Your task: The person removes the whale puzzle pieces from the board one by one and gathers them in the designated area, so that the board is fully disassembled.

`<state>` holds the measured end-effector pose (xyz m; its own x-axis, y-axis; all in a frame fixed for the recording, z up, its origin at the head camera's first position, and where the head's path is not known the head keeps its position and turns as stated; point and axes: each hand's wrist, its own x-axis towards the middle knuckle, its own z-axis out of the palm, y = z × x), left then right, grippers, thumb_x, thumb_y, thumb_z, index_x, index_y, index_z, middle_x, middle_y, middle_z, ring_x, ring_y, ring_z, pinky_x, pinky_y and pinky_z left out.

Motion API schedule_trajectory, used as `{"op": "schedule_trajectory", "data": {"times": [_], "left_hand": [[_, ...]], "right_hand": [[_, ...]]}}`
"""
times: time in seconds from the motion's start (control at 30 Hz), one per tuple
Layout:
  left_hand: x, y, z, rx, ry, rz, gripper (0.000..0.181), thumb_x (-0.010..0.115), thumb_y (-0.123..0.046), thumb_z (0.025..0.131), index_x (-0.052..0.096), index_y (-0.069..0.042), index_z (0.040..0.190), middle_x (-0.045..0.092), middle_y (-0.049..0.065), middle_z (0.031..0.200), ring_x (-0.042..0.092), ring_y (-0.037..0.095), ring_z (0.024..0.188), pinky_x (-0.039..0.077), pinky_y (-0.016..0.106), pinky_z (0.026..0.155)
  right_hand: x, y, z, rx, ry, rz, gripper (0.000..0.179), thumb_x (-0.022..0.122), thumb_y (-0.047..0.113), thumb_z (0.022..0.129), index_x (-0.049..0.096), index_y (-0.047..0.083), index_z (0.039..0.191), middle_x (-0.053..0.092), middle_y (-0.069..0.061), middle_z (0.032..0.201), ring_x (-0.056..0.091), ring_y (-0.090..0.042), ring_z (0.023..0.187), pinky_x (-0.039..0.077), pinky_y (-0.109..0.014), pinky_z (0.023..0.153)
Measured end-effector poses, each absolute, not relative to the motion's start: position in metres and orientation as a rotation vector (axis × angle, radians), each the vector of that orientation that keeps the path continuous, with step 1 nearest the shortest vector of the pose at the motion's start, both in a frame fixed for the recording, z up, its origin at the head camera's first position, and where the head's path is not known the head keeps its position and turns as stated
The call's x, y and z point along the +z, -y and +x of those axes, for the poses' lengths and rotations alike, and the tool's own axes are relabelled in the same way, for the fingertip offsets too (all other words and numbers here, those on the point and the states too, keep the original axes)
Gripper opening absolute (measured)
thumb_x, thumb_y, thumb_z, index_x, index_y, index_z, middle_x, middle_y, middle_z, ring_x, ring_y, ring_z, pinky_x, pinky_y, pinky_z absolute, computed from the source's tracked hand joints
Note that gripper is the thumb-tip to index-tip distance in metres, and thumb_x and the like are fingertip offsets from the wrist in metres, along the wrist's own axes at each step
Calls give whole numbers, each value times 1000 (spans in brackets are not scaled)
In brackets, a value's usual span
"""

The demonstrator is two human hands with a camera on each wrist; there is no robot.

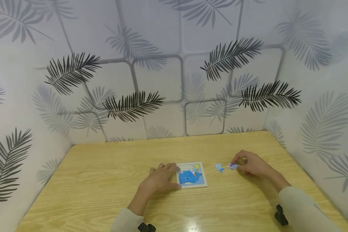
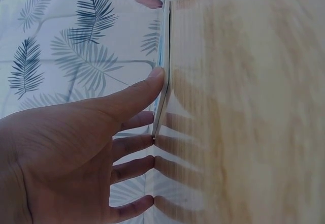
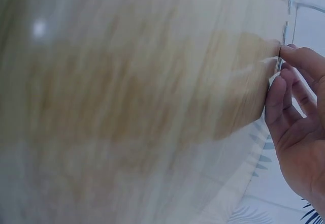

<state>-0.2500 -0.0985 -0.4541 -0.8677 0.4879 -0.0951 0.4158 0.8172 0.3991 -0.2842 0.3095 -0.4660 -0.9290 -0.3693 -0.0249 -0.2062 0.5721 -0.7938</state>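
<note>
A small jigsaw puzzle board (image 1: pixel 204 175) with a pale border lies on the table, showing a blue whale and a yellow sun. My left hand (image 1: pixel 160 178) rests at its left end, thumb at the near corner and index finger by the far one. In the left wrist view the other fingertips of the left hand (image 2: pixel 66 153) touch the tabletop, fairly straight. To the right, my right hand (image 1: pixel 253 164) pinches a puzzle piece (image 1: pixel 233 166) with a pink spot between thumb and index finger, low at the table. A light blue loose puzzle piece (image 1: pixel 219 167) lies between it and the board.
The wood-grain table (image 1: pixel 110 167) meets a wall (image 1: pixel 162 122) with leaf-patterned covering at the back, and similar walls flank it left and right. Dark straps with small devices sit at both sleeves (image 1: pixel 298 203).
</note>
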Motion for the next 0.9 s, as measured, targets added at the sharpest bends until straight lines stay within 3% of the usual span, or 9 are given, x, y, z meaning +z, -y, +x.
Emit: {"op": "schedule_trajectory", "data": {"times": [0.23,0.47,0.73,0.9], "left_hand": [[-466,99,-257,567,-2823,723,67,78,-47,92,54,-20,149,42,7,163,40,38,144,28,73,110],[-463,99,-255,544,-2826,706,67,77,-46,92,54,-20,150,41,7,164,39,37,145,26,73,111],[-449,97,-247,560,-2796,702,66,78,-44,93,55,-18,149,42,9,163,40,38,144,28,72,111],[-452,98,-249,540,-2810,701,65,77,-45,93,55,-19,149,42,8,163,40,37,144,29,71,110]], "right_hand": [[-462,-311,-286,-1210,-2618,-527,30,78,7,92,67,2,120,59,-13,97,46,-10,51,40,-25,47],[-457,-304,-286,-1214,-2671,-582,36,72,9,97,63,1,131,63,-22,122,51,-13,54,44,-28,46],[-450,-282,-288,-1289,-2567,-568,47,69,14,101,54,1,144,58,-27,132,40,-11,48,43,-31,42],[-448,-265,-291,-1331,-2512,-617,49,69,13,101,52,-2,145,57,-29,133,46,-15,52,46,-34,44]]}}
